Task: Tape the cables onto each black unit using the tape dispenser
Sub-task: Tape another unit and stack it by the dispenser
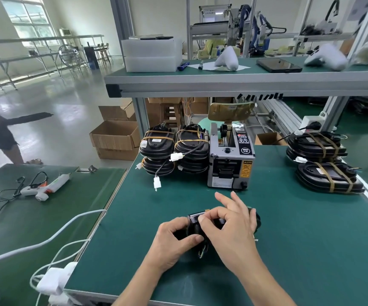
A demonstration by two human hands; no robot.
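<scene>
Green bench: both hands (left hand, right hand) around black unit.

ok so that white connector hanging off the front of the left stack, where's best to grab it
Pinch the white connector by its two flat sides, coming from the front, the person's side. It dangles on a thin black lead below the left stack of black units, clear of the table edge, so its body is exposed all round. Probably avoid pulling on the lead itself.
</scene>
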